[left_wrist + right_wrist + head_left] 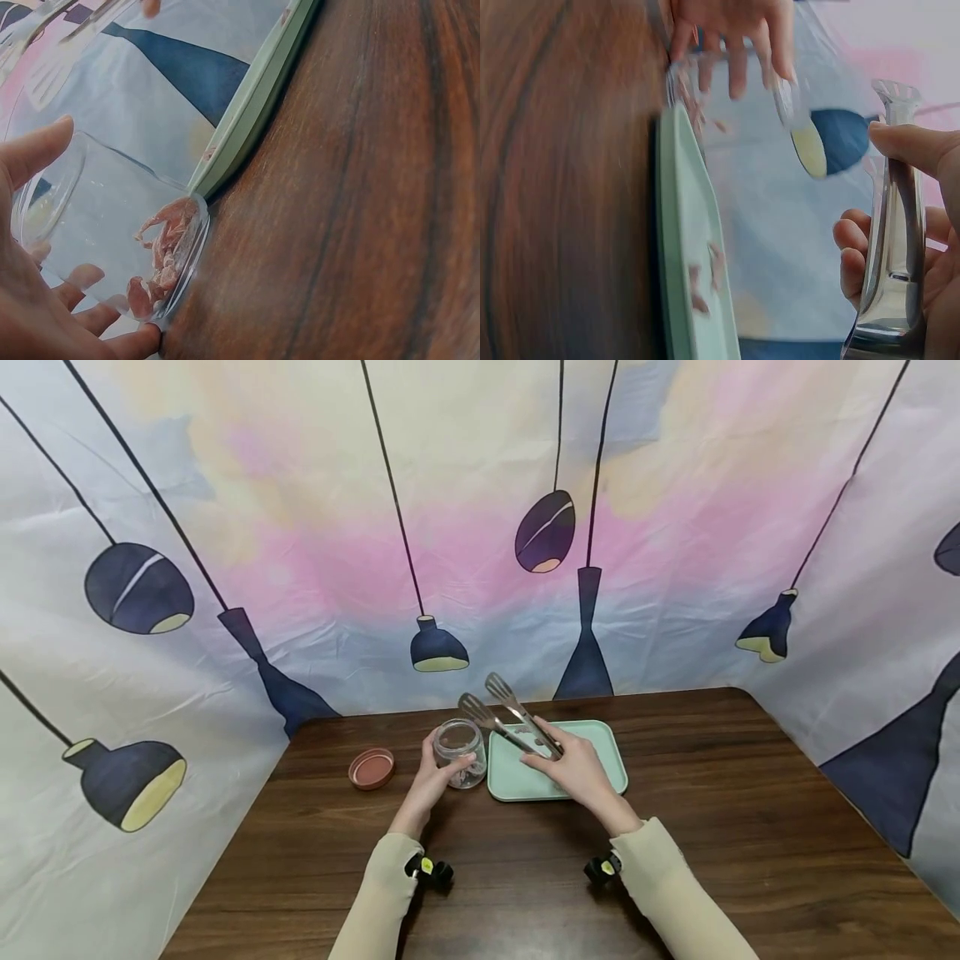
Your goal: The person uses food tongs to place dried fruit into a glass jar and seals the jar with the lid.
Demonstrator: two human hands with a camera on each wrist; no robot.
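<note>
The left hand [432, 779] grips a clear jar [462, 747] holding pinkish pieces [166, 255], just beside the tray [528, 787] at its nine o'clock; the right hand [576, 768] clasps tongs [527, 718], tips apart toward ten o'clock.

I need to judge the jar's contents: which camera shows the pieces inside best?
The left wrist view: it shows the pinkish pieces close up through the clear jar. The head view shows them only faintly; the right wrist view, small and blurred.

Beyond the brown wooden table [720, 793], a pastel backdrop [315, 518] (lightly creased) shows printed dark lamps [438, 646] left and right.
</note>
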